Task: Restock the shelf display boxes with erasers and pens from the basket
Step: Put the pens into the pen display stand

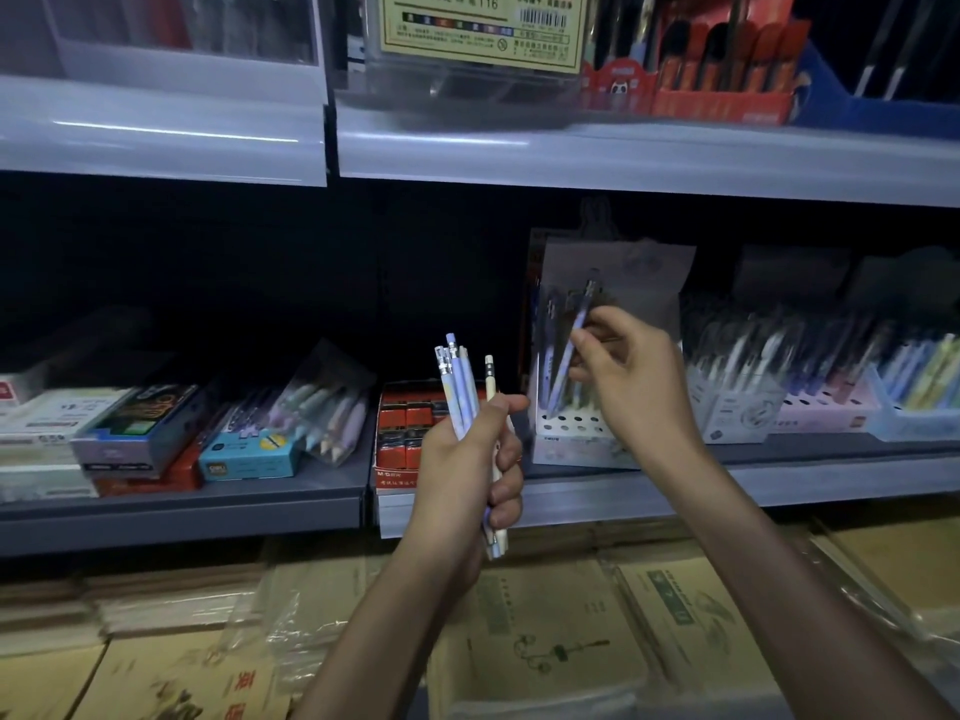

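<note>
— What is the bundle of pens (460,392) made of?
— Smooth plastic barrels with a slight sheen; shiny metal bands near the tops; the single pen (583,314) looks alike.
— And the display box (576,444)?
— Matt printed card; the notebooks (545,641) are dull brown paper; the wrap (291,626) is glossy clear film.

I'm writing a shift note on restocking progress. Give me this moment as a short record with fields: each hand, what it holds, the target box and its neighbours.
left hand: grips a bundle of pens upright, in front of the shelf
right hand: pinches a single pen, tilted, its lower end at the box's holed top
display box: pale, a few pens standing in it, on the lower shelf
neighbours: red box to its left; fuller pen boxes to its right
</note>
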